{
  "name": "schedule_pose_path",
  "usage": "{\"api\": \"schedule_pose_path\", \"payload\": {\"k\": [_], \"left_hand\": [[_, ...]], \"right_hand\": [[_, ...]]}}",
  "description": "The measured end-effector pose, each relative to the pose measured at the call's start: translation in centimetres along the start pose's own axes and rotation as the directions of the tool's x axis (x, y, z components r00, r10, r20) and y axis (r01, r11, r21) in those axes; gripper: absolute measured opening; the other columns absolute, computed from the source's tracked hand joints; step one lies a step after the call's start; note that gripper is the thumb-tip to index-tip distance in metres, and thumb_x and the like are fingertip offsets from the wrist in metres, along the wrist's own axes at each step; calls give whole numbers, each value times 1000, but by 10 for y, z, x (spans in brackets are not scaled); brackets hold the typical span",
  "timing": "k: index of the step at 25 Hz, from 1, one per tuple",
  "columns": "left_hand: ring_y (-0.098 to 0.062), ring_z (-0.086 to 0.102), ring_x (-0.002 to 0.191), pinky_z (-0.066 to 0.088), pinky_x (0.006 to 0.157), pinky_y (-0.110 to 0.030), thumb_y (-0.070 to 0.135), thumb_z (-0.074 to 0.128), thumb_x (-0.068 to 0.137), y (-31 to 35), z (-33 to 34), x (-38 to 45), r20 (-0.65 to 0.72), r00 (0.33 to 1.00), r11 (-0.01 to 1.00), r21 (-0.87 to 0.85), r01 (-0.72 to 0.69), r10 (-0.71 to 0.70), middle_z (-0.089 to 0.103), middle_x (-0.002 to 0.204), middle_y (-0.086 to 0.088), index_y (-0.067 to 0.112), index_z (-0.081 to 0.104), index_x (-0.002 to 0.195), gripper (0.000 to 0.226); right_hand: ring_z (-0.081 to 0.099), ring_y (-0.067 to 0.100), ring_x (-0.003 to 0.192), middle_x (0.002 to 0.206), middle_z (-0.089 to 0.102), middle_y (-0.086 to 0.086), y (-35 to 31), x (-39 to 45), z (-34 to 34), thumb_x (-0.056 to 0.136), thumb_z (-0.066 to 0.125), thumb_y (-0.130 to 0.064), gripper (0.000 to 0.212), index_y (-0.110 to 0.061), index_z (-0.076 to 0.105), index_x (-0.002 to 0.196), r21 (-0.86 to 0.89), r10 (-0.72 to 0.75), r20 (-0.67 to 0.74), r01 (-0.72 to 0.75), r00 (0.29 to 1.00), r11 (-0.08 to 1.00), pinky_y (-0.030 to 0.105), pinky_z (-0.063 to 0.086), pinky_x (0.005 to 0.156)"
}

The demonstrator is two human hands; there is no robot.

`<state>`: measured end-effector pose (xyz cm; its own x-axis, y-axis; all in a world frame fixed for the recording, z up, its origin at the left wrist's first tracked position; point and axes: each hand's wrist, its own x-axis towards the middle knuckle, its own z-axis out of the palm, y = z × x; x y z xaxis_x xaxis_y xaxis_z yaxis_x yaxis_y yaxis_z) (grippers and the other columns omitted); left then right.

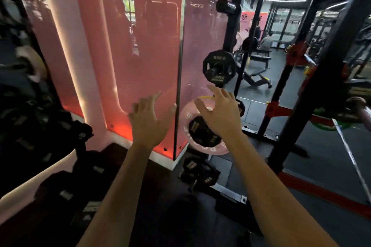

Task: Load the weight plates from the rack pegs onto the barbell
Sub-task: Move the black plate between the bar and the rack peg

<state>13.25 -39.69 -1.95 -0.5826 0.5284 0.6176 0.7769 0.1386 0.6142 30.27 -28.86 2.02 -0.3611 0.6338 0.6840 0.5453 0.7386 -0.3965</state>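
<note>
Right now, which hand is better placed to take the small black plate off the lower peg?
The right hand: it is spread open directly over the small black plate in front of the pink plate. The left hand is off to the side, before the glass panel.

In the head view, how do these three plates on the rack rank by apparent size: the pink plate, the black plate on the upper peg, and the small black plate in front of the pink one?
Largest to smallest:
1. pink plate, partly hidden by the right hand
2. black plate on the upper peg
3. small black plate in front of the pink one

The two black plates look close in size, so their order is unsure.
</note>
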Motion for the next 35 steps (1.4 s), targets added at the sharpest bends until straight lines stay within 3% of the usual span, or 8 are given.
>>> {"api": "schedule_pose_path", "payload": {"k": [5, 11, 23, 27, 31, 35], "left_hand": [[-22, 39, 128, 27, 101, -43, 73, 41, 85, -14, 41, 31, 35, 999, 1000, -22, -13, 14, 53, 133, 2, 33, 48, 138, 67], [-22, 37, 130, 27, 107, -47, 71, 43, 83, -13, 130, 97, 136, 988, 996, -63, -59, 67, 51, 137, 1, 31, 47, 140, 70], [-20, 39, 129, 19, 98, -32, 62, 50, 83, -43, 275, 223, 164, 986, 989, -148, 7, 17, 51, 137, 2, 30, 51, 137, 62], [-25, 44, 127, 21, 98, -34, 56, 48, 85, -48, 329, 272, 163, 984, 985, -170, -40, 68, 55, 135, 0, 27, 52, 137, 60], [-31, 47, 123, 32, 100, -51, 52, 47, 88, -51, 383, 333, 187, 967, 974, -179, -139, 173, 57, 133, -4, 25, 48, 141, 60], [-34, 48, 120, 34, 96, -50, 63, 43, 86, -52, 429, 382, 238, 933, 960, -139, -242, 269, 57, 133, -7, 26, 49, 141, 67]], "right_hand": [[52, 30, 114, 127, 61, 4, 25, 29, 27, 87, 59, -54, 56, -24, 54, 134, -13, 4, -48, -4, 999, 1000, 43, 43, 91], [48, 30, 122, 131, 58, 6, 104, 87, 60, 89, 55, -56, 61, -20, 48, 139, -49, 161, -89, -166, 983, 985, 47, 43, 97], [42, 30, 126, 135, 53, 12, 221, 214, 132, 91, 57, -50, 65, -17, 40, 145, -108, 288, -149, -305, 946, 946, 43, 40, 100], [44, 32, 125, 137, 51, 14, 254, 249, 152, 94, 55, -47, 63, -17, 37, 147, -215, 320, -177, -354, 931, 910, 45, 40, 99], [48, 33, 123, 136, 54, 11, 276, 289, 168, 93, 56, -43, 64, -19, 34, 149, -310, 343, -212, -396, 915, 865, 46, 40, 99], [53, 34, 112, 120, 65, 9, 294, 311, 174, 92, 59, -45, 52, -24, 50, 138, -387, 329, -260, -411, 908, 826, 44, 43, 89]]}}
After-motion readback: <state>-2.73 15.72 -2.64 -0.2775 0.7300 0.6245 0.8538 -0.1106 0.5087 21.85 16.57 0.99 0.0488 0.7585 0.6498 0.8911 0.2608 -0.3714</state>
